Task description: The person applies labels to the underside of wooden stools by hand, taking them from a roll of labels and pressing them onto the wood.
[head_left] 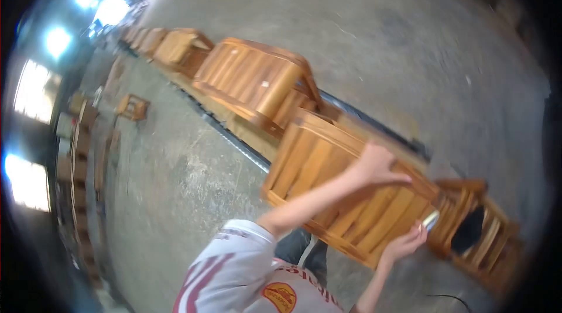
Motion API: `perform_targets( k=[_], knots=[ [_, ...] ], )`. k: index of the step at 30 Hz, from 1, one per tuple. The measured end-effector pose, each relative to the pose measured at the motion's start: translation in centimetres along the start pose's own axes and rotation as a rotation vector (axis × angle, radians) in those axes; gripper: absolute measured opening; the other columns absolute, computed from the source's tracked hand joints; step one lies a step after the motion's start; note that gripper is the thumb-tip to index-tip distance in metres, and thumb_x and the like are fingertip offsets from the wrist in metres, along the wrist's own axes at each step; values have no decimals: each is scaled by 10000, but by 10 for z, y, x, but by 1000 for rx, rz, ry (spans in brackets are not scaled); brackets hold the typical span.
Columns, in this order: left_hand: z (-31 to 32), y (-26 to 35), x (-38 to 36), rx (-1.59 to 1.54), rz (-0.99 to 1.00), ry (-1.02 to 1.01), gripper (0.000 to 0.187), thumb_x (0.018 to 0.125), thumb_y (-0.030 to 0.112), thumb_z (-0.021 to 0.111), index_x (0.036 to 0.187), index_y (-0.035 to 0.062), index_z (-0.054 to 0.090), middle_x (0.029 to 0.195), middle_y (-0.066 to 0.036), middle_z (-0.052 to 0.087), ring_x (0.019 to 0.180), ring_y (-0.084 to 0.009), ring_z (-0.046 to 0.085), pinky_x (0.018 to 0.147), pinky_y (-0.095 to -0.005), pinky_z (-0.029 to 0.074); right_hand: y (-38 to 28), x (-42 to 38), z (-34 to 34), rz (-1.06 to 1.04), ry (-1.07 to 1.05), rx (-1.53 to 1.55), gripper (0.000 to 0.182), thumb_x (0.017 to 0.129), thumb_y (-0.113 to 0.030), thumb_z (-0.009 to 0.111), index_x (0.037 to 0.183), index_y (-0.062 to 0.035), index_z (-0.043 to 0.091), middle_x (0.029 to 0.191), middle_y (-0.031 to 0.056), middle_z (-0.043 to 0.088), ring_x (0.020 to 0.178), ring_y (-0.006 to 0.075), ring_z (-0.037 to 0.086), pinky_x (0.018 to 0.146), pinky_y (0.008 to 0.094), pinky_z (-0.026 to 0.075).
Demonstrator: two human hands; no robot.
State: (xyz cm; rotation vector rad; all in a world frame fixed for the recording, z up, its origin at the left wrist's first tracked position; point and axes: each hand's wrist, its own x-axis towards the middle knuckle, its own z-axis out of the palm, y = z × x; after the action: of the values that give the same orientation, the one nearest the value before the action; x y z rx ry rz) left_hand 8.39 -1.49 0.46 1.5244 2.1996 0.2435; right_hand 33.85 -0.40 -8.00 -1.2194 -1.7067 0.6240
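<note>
In front of my body lies a slatted wooden piece of furniture [328, 178], like a stool or chair with a framed slatted top. My left hand [374, 165] rests on its far side rail, thumb spread from the fingers; some fingertips are hard to see. At its right-hand end, my right hand [408, 243] is closed on a small pale, shiny object [431, 220]. The kind of this object cannot be made out. Just beyond it stands another slatted wooden piece [497, 243] with a dark flat patch [468, 231] on it.
A row of wooden stools [249, 76] runs away to the upper left on a low line with dark rails [234, 137]. A small stool [133, 107] stands on the concrete floor [175, 196]. Stacked boxes [81, 167] line the left side below bright windows.
</note>
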Motion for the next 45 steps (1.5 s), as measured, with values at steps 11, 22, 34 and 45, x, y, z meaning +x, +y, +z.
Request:
perform_targets(
  k=[11,22,34,45],
  knots=[
    [79,-33,34,-153,209,556,799,834,664,504,1371,74,453,1440,-152,396,1371,-342,293,1145,-518,135,14,25,23,-275,-346,-154,234,1008,-86,393,1151,46,522,1095,220,578,985,391,554,864,460,423],
    [104,-58,-91,160,428,420,791,709,372,726,1424,203,433,1529,-46,325,1422,-250,283,1137,-526,224,43,20,32,-520,-206,-125,201,988,-61,404,1107,52,520,981,201,605,908,391,584,797,466,470],
    [10,-64,40,175,288,845,582,904,478,598,1308,65,529,1312,-164,542,1221,-311,506,1018,-505,380,-7,213,145,-470,-272,-165,306,969,-168,426,1234,-36,503,1040,152,684,974,363,644,832,410,486],
    [268,-11,37,-614,-73,-168,906,855,408,634,1522,142,80,736,-118,693,685,-268,683,705,-417,539,-27,255,171,-484,-315,-39,207,987,-131,362,1136,-44,477,999,266,617,937,431,610,790,467,470]
  ],
)
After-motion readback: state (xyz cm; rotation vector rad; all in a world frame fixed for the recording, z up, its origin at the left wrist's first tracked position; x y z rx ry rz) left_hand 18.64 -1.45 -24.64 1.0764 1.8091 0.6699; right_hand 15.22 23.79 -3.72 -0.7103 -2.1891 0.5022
